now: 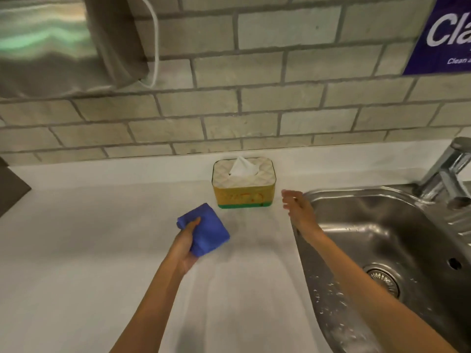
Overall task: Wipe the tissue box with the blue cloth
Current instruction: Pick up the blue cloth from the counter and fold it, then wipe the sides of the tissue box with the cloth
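Note:
The tissue box (244, 189) stands on the white counter near the brick wall. It is yellow with a green base and a pale quilted top, and a white tissue sticks up from it. My left hand (187, 247) holds a folded blue cloth (207, 231) above the counter, in front of the box and to its left, apart from it. My right hand (297, 207) hovers just right of the box with its fingers spread and nothing in it, not touching the box.
A steel sink (382, 250) fills the right side, with a chrome tap (448, 171) at its back. The white counter (102, 250) stretches left. A metal appliance with a white cable (63, 44) hangs on the wall at upper left. A purple sign (443, 34) is at upper right.

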